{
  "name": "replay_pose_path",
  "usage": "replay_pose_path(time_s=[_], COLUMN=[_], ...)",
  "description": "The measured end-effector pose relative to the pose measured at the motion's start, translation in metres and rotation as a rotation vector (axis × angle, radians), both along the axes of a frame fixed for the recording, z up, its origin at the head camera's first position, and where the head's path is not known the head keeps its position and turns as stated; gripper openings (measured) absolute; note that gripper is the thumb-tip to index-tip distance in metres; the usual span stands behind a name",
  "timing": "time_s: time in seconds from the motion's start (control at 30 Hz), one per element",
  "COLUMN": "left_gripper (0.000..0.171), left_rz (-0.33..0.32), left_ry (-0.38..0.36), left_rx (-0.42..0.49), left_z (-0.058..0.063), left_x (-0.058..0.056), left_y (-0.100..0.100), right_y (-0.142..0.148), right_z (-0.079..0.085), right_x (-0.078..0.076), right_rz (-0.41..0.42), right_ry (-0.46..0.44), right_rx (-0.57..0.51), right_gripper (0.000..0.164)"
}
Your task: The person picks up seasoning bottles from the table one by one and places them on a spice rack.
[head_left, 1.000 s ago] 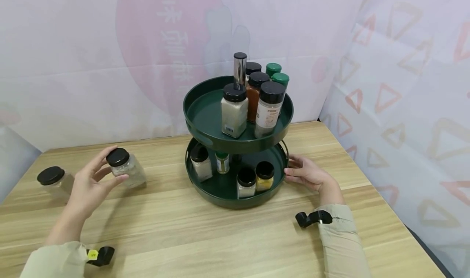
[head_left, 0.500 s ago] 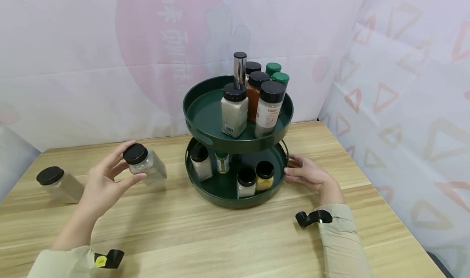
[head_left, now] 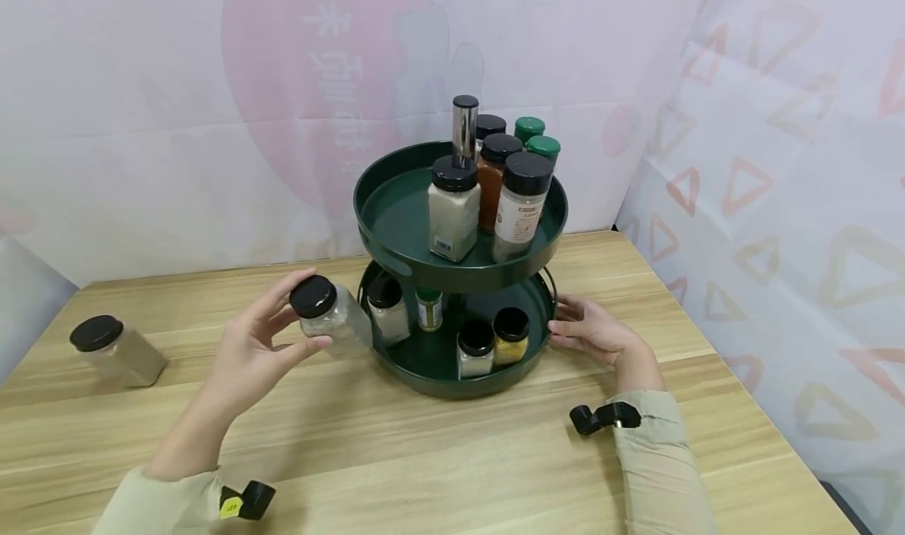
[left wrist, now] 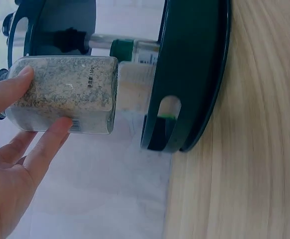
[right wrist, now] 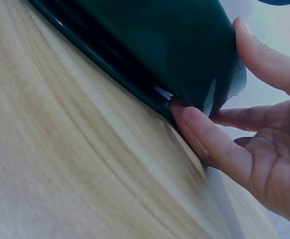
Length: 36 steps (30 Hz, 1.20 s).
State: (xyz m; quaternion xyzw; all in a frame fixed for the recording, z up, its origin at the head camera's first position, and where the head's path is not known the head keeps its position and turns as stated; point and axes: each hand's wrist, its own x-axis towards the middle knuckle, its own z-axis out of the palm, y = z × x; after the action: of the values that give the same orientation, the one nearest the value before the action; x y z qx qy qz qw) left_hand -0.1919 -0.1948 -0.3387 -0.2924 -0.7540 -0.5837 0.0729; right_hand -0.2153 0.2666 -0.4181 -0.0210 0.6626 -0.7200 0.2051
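Observation:
My left hand (head_left: 249, 353) pinches a clear spice jar (head_left: 341, 323) with a black lid, thumb on one side and fingers on the other. The jar is raised and tilted, its base close to the left rim of the green two-tier spice rack (head_left: 390, 209). Pale, flaky seasoning fills most of the jar (left wrist: 65, 87) in the left wrist view. At the rack's right side, my right hand (head_left: 592, 332) holds the lower tray (head_left: 433, 366). In the right wrist view, its thumb lies at the tray's upper edge and its fingertips (right wrist: 197, 119) press low on the outer wall.
Another black-lidded jar (head_left: 123, 354) stands on the wooden table (head_left: 368, 456) at the left. Several bottles crowd the upper tier's right side, including a white-labelled shaker (head_left: 519, 217). Smaller jars, one with yellow contents (head_left: 509, 350), occupy the lower tier. A fabric backdrop (head_left: 177, 181) rises behind.
My left hand has carried the jar rightward across the table, from near the other jar up to the rack's left edge. My right hand has stayed at the lower tray.

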Motion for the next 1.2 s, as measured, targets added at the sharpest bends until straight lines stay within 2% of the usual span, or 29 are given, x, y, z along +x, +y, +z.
replay_pose_path(time_s=[0.47, 0.77, 1.03, 1.2], left_gripper=[0.074, 0.071, 0.068, 0.067], left_rz=[-0.102, -0.089, -0.033, -0.010], left_ry=[-0.052, -0.044, 0.068, 0.054], left_rx=[-0.030, -0.067, -0.145, -0.168], left_z=[-0.008, -0.026, -0.037, -0.042], left_x=[-0.005, -0.011, -0.019, -0.024], left_y=[0.052, 0.082, 0.103, 0.111], right_y=[-0.001, -0.001, 0.000, 0.000], right_z=[0.002, 0.003, 0.002, 0.001], right_x=[-0.001, 0.000, 0.001, 0.001], right_rz=[-0.002, -0.003, 0.004, -0.001], right_ry=[-0.003, -0.007, -0.005, -0.001], right_rx=[0.006, -0.011, -0.005, -0.008], right_gripper=[0.079, 0.080, 0.081, 0.081])
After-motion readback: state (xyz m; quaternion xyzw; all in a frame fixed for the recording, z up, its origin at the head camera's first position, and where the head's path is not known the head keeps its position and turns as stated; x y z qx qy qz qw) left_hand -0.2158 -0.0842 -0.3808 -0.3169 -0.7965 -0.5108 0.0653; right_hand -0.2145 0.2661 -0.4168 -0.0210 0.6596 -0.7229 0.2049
